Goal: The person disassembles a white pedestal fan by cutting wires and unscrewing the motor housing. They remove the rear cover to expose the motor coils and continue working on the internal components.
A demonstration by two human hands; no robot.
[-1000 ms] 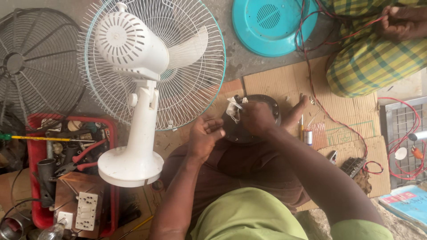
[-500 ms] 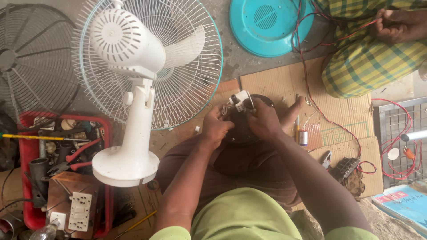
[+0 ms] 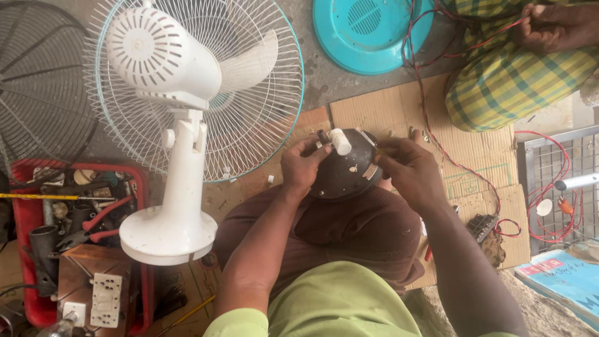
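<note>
Left hand point(image 3: 304, 163) grips the left rim of a dark round fan motor point(image 3: 345, 171), fingers curled on it; right hand point(image 3: 409, 170) clamps the right rim, fingers narrow around the edge. Motor sits over the person's lap, on the brown cloth, with a white stub shaft point(image 3: 340, 141) sticking up at its far side. Little room either side: a white standing fan point(image 3: 181, 118) with wire guard crowds in just left of the left hand, its round base point(image 3: 167, 233) near the left knee. Flattened cardboard point(image 3: 399, 112) lies on the floor under and beyond the motor, its right edge running toward a metal grille point(image 3: 549, 181). Red wires point(image 3: 430, 125) trail across the cardboard to another person in green-yellow checked cloth point(image 3: 518, 75), far right. Teal round cover point(image 3: 368, 31) lies far centre, well apart from the hands. Red tool tray point(image 3: 25, 218) at left, packed with pliers. Blue printed package point(image 3: 568, 281) near right corner. Loose black grille point(image 3: 37, 81) far left.
</note>
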